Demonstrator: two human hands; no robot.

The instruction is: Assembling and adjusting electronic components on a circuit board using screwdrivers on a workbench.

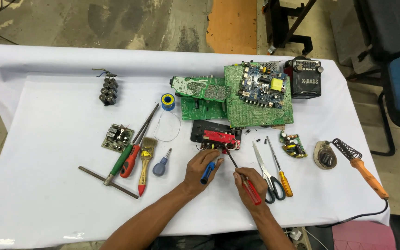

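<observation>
My left hand (201,167) grips a small blue-handled tool (207,173), its tip at the near edge of a red circuit board (218,136) that rests on a black base (200,128). My right hand (247,180) holds a red-handled screwdriver (252,191); its dark shaft slants up-left to the same board edge. Both tool tips meet near a metal ring on the board. The hands sit side by side at the table's near middle.
Scissors (265,171) and an orange screwdriver (281,173) lie right of my right hand. A soldering iron (364,171) and its stand (325,155) sit far right. Left lie screwdrivers (130,153), a brush (145,162), a small board (117,137). Green circuit boards (255,97) and a radio (305,76) are behind.
</observation>
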